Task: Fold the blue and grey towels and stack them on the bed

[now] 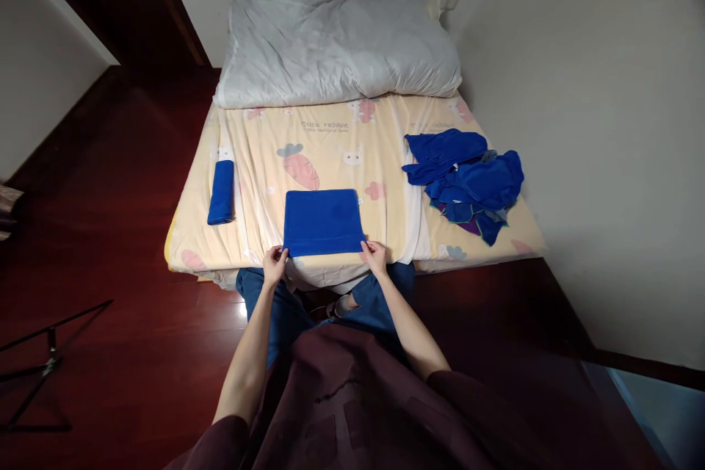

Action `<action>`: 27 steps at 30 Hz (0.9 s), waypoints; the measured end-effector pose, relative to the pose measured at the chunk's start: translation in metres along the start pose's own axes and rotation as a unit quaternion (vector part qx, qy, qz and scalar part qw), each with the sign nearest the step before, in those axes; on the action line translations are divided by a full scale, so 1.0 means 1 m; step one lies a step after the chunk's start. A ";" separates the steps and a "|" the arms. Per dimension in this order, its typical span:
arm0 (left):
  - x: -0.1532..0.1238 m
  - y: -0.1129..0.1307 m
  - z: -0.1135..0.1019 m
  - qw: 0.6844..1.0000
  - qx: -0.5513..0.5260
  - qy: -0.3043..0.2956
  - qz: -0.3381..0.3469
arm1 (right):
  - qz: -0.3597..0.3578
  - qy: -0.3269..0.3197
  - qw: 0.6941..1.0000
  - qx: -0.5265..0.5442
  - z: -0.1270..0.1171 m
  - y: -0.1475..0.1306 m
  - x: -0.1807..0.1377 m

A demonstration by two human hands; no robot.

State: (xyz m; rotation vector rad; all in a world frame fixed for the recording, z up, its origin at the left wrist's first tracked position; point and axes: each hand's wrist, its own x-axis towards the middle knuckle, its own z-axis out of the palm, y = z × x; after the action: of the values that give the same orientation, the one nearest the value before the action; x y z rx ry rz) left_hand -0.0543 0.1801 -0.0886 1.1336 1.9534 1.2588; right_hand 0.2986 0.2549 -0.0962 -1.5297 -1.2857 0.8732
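Note:
A blue cloth (322,220) lies flat as a rectangle near the front edge of the bed. My left hand (275,264) pinches its near left corner, and my right hand (374,257) pinches the near right corner. Over to the left lies a second blue cloth (222,192), folded or rolled into a narrow strip. On the right side is a loose heap of blue cloths (468,172), crumpled together, with some purple and grey showing among them.
The bed (258,143) has a pale yellow sheet with carrot and rabbit prints. A bulky grey-white quilt (335,44) is piled at its head. White wall (595,125) stands close on the right. Black tripod legs (51,363) stand on the dark red floor at left.

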 end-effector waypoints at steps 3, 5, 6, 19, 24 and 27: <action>-0.002 0.002 0.003 1.000 -0.009 0.009 0.018 | 0.007 0.020 1.000 -0.005 0.001 -0.001 -0.003; -0.005 0.003 0.005 0.999 0.012 0.022 0.042 | 0.011 0.025 1.000 -0.010 0.003 -0.001 -0.007; -0.005 0.003 0.005 0.998 0.026 0.027 0.053 | 0.012 0.025 1.000 -0.015 0.004 0.000 -0.009; -0.016 0.019 -0.001 0.959 0.206 -0.019 0.194 | -0.128 0.037 0.976 -0.174 0.001 -0.010 -0.016; -0.016 0.015 -0.002 0.945 0.202 -0.121 0.229 | -0.261 -0.082 0.927 -0.255 0.000 -0.017 -0.019; -0.016 0.012 -0.004 0.949 0.187 -0.128 0.217 | -0.255 -0.090 0.927 -0.260 -0.002 -0.016 -0.023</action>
State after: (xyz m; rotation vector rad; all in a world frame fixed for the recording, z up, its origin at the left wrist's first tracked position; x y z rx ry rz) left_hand -0.0451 0.1666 -0.0763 1.8985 1.8453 0.8912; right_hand 0.2906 0.2327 -0.0815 -1.4028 -2.0530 0.3482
